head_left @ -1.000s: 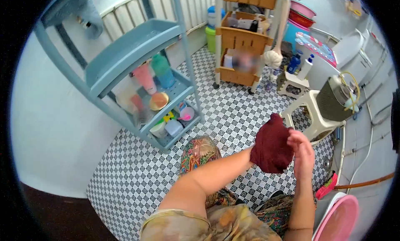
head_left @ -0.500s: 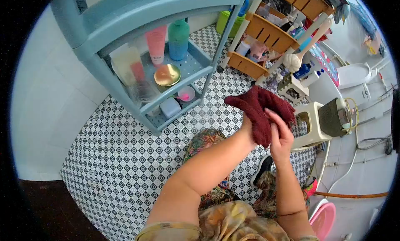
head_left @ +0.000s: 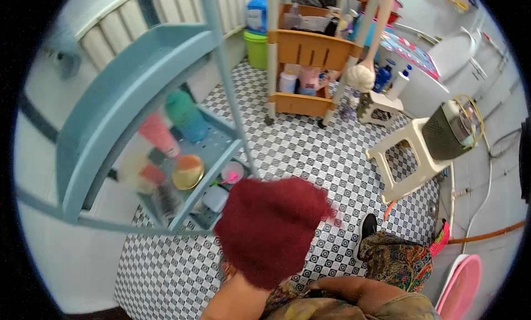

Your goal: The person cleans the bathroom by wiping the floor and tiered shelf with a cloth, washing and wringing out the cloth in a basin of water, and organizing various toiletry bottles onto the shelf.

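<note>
A dark maroon fuzzy cloth point(head_left: 271, 229) covers my left hand and moves with it; the fingers are hidden underneath. My left forearm point(head_left: 237, 300) comes up from the bottom edge to the cloth. The cloth hangs over the patterned floor, by the lower right corner of a blue shelf rack point(head_left: 138, 82). My right arm point(head_left: 359, 289) is bent across my body at the bottom, with its hand out of sight. On the rack's lower tray stand a pink tube point(head_left: 159, 134), a green-blue bottle point(head_left: 186, 116) and a gold round lid point(head_left: 188, 172).
A brown slatted shelf point(head_left: 310, 46) with bottles stands ahead, beside a lime bucket point(head_left: 256, 49). At right, a cream stool point(head_left: 406, 154) bears a grey-green container point(head_left: 445, 133). A small white stool point(head_left: 379, 107) stands behind it. A pink basin point(head_left: 462, 289) leans at lower right.
The cloth, bunched between both hands before, is now spread over my left hand, lower and further left. My right hand has let go and drawn back. The view has turned.
</note>
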Tool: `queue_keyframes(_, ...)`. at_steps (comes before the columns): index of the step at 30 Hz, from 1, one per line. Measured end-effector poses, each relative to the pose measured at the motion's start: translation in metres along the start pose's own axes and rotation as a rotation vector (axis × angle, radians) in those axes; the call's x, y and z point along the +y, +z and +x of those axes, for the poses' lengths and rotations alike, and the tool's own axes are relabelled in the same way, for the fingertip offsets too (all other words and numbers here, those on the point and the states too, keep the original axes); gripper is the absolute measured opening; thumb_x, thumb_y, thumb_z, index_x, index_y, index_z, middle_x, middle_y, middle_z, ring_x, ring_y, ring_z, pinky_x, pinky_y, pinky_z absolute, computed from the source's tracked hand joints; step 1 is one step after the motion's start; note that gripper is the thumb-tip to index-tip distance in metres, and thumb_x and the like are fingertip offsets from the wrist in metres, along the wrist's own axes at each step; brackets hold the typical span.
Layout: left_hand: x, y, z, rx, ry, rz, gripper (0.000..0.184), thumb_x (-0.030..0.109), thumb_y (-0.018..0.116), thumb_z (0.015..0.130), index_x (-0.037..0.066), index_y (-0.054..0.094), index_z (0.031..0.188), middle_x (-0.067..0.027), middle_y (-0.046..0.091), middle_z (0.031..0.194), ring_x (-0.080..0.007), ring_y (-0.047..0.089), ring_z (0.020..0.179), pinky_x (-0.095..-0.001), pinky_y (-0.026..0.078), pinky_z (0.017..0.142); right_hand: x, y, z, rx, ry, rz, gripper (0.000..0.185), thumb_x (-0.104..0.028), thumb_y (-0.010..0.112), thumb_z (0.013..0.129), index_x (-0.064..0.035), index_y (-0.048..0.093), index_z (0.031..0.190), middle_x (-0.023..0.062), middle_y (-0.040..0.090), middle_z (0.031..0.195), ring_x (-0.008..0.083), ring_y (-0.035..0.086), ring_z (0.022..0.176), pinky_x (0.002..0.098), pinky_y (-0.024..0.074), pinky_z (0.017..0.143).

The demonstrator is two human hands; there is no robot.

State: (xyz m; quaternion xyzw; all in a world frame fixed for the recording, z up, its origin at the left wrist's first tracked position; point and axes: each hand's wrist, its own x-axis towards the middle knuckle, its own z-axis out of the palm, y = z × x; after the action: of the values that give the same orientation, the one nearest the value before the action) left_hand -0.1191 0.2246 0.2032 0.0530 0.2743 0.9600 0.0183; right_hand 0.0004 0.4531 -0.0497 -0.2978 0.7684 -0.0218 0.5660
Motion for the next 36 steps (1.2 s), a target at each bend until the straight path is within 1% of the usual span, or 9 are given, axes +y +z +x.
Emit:
queue_keyframes(5,-0.014,-0.017,0.011,0.068,-0.09,0.102,0.041,0.034,0.035,0.08,-0.002,0.055,0.085,-0.0194,0.055,0.089,-0.031,0.052,0.077,-0.0429,0.042,0.077,0.005,-0.013,0.0,0.077,-0.012,0.044,0.036,-0.029,0.044,0.082,-0.0064,0.051,0.11,0.0158,0.052,0.109,0.0299,0.048,0.1,0.0384,0.0375,0.085)
queue_keyframes(11,-0.025,-0.031,0.03,0.122,-0.171,0.156,0.039,0.032,0.037,0.079,-0.003,0.055,0.084,-0.0197,0.056,0.087,-0.0309,0.053,0.076,-0.0426,0.043,0.074,0.016,-0.034,0.003,0.083,-0.014,0.072,0.034,-0.028,0.045,0.081,-0.0069,0.053,0.107,0.0154,0.053,0.106,0.0299,0.05,0.097,0.0393,0.0388,0.083)
queue_keyframes(18,-0.021,-0.035,0.06,0.126,-0.224,0.191,0.037,0.029,0.039,0.078,-0.004,0.055,0.083,-0.02,0.056,0.086,-0.0308,0.053,0.075,-0.0422,0.043,0.072,0.027,-0.07,0.016,0.056,-0.015,0.06,0.032,-0.028,0.046,0.08,-0.0074,0.055,0.103,0.0149,0.055,0.102,0.03,0.052,0.093,0.0403,0.0403,0.08)
queue_keyframes(26,0.002,-0.017,0.09,-0.024,-0.157,0.25,0.034,0.026,0.041,0.077,-0.005,0.056,0.082,-0.0203,0.056,0.084,-0.0306,0.053,0.074,-0.0418,0.044,0.069,0.033,-0.118,0.03,0.044,0.026,-0.034,0.03,-0.028,0.048,0.079,-0.008,0.058,0.098,0.0143,0.057,0.098,0.03,0.054,0.088,0.0414,0.0421,0.076)
queue_keyframes(32,0.013,0.012,0.1,-0.282,0.05,0.462,0.032,0.024,0.043,0.076,-0.005,0.056,0.081,-0.0205,0.057,0.083,-0.0305,0.054,0.074,-0.0415,0.045,0.067,0.035,-0.135,0.038,0.083,0.048,-0.133,0.028,-0.028,0.049,0.078,-0.0085,0.06,0.095,0.0139,0.059,0.095,0.03,0.055,0.085,0.0423,0.0434,0.074)
queue_keyframes(33,0.01,0.014,0.096,-0.275,0.071,0.423,0.032,0.023,0.043,0.076,-0.006,0.056,0.081,-0.0206,0.057,0.083,-0.0304,0.054,0.073,-0.0415,0.045,0.067,0.035,-0.134,0.04,0.089,0.049,-0.15,0.028,-0.028,0.049,0.078,-0.0086,0.061,0.094,0.0138,0.059,0.095,0.03,0.056,0.084,0.0424,0.0436,0.073)
queue_keyframes(34,0.009,0.017,0.094,-0.261,0.04,0.281,0.035,0.025,0.041,0.078,-0.006,0.056,0.081,-0.0205,0.057,0.082,-0.0307,0.053,0.074,-0.0413,0.045,0.066,0.035,-0.137,0.041,0.096,0.046,-0.166,0.027,-0.028,0.049,0.078,-0.0087,0.061,0.094,0.0137,0.059,0.094,0.03,0.056,0.083,0.0426,0.0438,0.073)
queue_keyframes(35,0.007,0.025,0.083,-0.078,0.069,0.061,0.037,0.025,0.039,0.08,-0.007,0.056,0.08,-0.0204,0.056,0.08,-0.0298,0.053,0.075,-0.0408,0.045,0.066,0.036,-0.14,0.04,0.097,0.041,-0.193,0.027,-0.028,0.049,0.078,-0.0087,0.061,0.093,0.0136,0.059,0.094,0.03,0.056,0.083,0.0427,0.044,0.072)
queue_keyframes(36,0.005,0.023,0.079,-0.087,0.069,0.057,0.037,0.025,0.039,0.08,-0.007,0.056,0.08,-0.0204,0.056,0.08,-0.0298,0.053,0.075,-0.0408,0.045,0.066,0.034,-0.139,0.038,0.093,0.04,-0.199,0.027,-0.028,0.049,0.077,-0.0088,0.062,0.092,0.0136,0.06,0.093,0.03,0.056,0.082,0.0429,0.0442,0.072)
